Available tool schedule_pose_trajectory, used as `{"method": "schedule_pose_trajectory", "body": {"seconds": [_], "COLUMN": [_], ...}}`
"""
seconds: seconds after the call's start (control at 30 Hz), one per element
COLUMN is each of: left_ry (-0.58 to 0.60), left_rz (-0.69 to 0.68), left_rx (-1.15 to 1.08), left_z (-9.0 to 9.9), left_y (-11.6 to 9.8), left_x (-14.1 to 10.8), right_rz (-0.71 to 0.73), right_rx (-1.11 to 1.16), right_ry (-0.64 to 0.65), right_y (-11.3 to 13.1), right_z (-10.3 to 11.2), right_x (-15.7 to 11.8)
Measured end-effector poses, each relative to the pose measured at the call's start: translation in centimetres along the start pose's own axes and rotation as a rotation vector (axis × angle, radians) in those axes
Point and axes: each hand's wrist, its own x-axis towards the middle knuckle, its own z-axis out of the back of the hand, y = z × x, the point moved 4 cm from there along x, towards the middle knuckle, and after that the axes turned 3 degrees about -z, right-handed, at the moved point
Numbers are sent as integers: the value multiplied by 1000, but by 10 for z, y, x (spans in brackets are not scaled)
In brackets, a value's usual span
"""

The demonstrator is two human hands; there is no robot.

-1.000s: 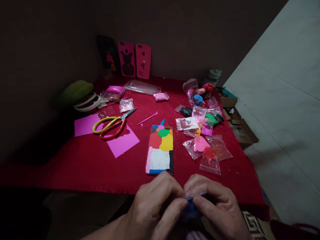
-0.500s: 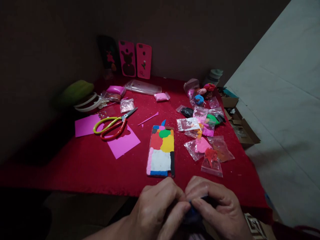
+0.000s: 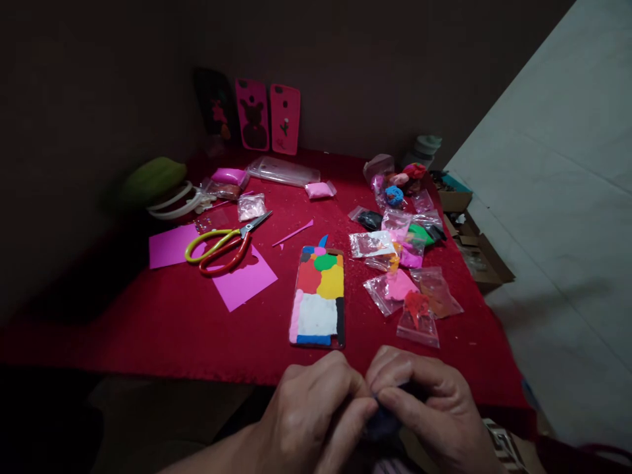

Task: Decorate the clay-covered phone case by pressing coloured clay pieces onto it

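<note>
At the front edge of the table, my left hand and my right hand meet, thumbs and fingers pinched together. Between them is a small plastic bag with something dark blue in it, mostly hidden by the fingers and shadow. Just beyond my hands lies a phone case covered in patches of white, red, yellow, green, blue, pink and black clay. A small blue piece sticks out past its top edge. To the right are small zip bags of red clay, pink clay and brown clay.
Scissors with yellow and red handles rest on pink paper at left. Decorated phone cases lean against the back wall, near a clear case. More clay bags lie at right; cardboard boxes stand beyond the red-covered table.
My hands stay pinched together in nearly the same place, and the blue between them shows less. The things on the table have not moved.
</note>
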Motion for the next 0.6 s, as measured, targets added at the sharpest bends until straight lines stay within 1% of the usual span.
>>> {"method": "schedule_pose_trajectory", "body": {"seconds": [0.2,0.27,0.4,0.43,0.53,0.6], "left_ry": [-23,-27,36,48,55,89], "left_rz": [-71,-69,13,17,-37,-82], "left_rx": [45,80,118,125,136,156], "left_z": [-2,0,2,2,0,1], "left_y": [-1,-3,-2,-1,2,0], "left_x": [0,1,2,3,6,10], "right_rz": [45,15,-98,-92,-18,-22], "right_rx": [-31,-26,43,49,0,-55], "right_ry": [-11,-16,18,26,16,16], "right_y": [3,1,-4,-4,4,12], "right_z": [-1,0,1,0,-1,2], "right_x": [1,1,3,4,6,6]}}
